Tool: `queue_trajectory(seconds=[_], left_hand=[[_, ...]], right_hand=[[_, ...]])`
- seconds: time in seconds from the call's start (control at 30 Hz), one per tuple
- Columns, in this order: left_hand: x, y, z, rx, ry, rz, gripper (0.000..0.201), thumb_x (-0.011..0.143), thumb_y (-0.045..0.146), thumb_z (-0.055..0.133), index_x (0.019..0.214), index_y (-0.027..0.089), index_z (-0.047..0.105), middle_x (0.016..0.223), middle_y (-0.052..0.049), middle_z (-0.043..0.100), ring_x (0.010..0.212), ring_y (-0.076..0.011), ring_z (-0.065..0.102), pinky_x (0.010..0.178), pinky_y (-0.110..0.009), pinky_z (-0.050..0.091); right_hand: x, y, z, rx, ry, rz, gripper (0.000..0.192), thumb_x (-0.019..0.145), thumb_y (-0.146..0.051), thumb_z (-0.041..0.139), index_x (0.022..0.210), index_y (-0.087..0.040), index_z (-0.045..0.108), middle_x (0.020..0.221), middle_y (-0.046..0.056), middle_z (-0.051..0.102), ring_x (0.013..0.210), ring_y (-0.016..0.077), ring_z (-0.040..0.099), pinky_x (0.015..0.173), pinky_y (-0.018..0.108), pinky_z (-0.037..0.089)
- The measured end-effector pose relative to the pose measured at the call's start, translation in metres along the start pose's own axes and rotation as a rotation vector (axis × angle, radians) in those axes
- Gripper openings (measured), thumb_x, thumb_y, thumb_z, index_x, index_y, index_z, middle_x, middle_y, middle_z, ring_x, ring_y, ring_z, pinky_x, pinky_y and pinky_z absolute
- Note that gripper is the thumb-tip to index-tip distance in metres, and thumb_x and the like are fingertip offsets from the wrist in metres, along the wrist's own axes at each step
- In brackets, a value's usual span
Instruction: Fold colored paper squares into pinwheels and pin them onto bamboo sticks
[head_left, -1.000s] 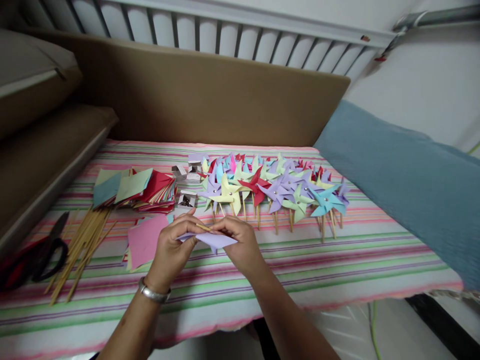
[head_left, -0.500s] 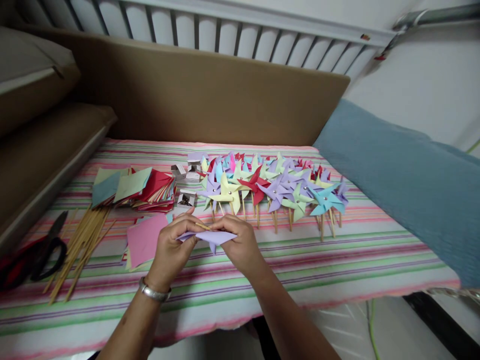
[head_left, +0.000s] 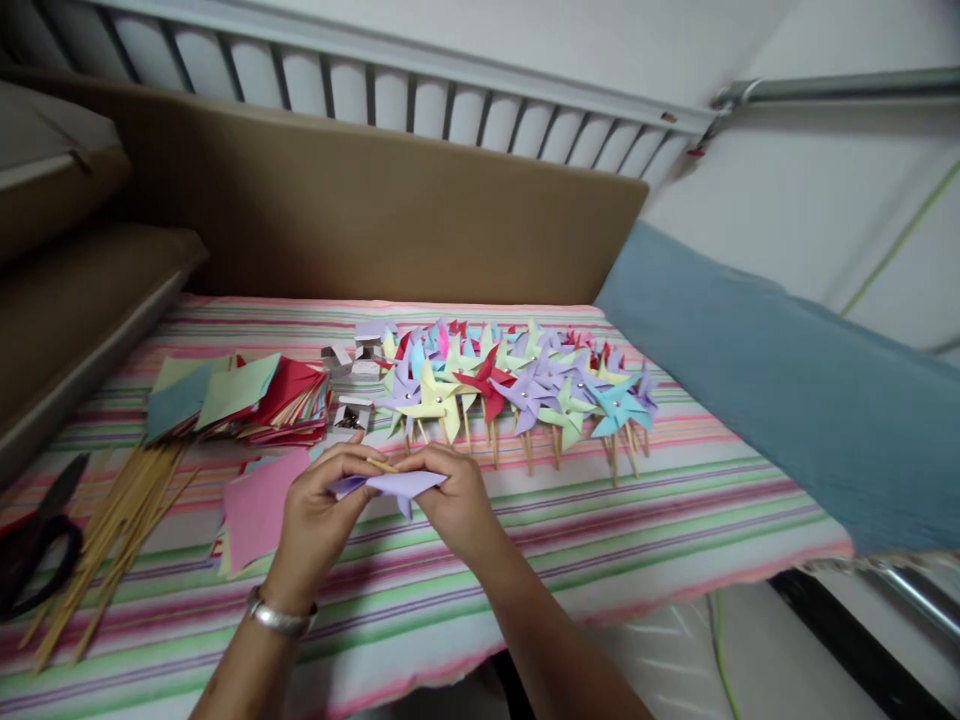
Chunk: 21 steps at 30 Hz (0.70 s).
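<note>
Between my hands is a lavender paper pinwheel [head_left: 401,484], held low over the striped cloth with a thin wooden stick [head_left: 382,465] along its upper side. My left hand [head_left: 322,500], with a silver bracelet at the wrist, pinches the pinwheel's left part. From the other side my right hand [head_left: 454,495] is closed on the pinwheel and the stick's end; its fingertips are partly hidden. Just beyond stand finished-looking pinwheels [head_left: 525,392] in several colours. An open small box [head_left: 352,414] with dark little pins lies past my left fingers.
Stacked coloured paper squares [head_left: 240,390] and pink paper [head_left: 262,505] lie left of my hands. Further left are loose wooden sticks [head_left: 124,530] and scissors [head_left: 45,540]. A brown board [head_left: 375,210] rises at the back, blue cloth [head_left: 735,380] at the right.
The view has turned a little to the right, so the table's things appear shifted left. My hands keep the same hold on the pinwheel and stick.
</note>
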<state>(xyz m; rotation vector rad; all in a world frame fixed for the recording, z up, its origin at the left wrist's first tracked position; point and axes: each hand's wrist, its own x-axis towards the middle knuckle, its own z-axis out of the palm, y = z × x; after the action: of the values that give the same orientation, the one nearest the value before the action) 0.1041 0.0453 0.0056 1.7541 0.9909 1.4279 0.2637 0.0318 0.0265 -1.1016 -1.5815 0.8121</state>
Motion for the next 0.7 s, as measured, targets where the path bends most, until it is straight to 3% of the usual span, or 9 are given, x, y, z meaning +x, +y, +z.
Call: queue_trajectory(seconds=[0.47, 0.7], left_hand=[[-0.0043, -0.0074, -0.0018, -0.043, -0.005, -0.119, 0.002, 0.072, 0.023, 0.066, 0.071, 0.023, 0.065, 0.081, -0.001, 0.068, 0.084, -0.0197, 0.062, 0.099, -0.044, 0.039], [-0.0026, -0.0055, -0.0008, -0.070, -0.012, -0.093, 0.005, 0.073, 0.020, 0.065, 0.070, 0.023, 0.064, 0.078, 0.001, 0.067, 0.079, -0.0164, 0.061, 0.105, -0.044, 0.033]], right_hand=[[-0.0027, 0.0031, 0.0023, -0.031, 0.026, 0.031, 0.024, 0.070, -0.007, 0.056, 0.079, -0.022, 0.072, 0.074, 0.000, 0.069, 0.073, 0.0135, 0.062, 0.070, 0.023, 0.047], [-0.0040, 0.0051, 0.0026, -0.030, -0.009, 0.044, 0.023, 0.072, -0.007, 0.053, 0.081, -0.019, 0.071, 0.077, 0.001, 0.069, 0.073, 0.0135, 0.062, 0.068, 0.022, 0.047]])
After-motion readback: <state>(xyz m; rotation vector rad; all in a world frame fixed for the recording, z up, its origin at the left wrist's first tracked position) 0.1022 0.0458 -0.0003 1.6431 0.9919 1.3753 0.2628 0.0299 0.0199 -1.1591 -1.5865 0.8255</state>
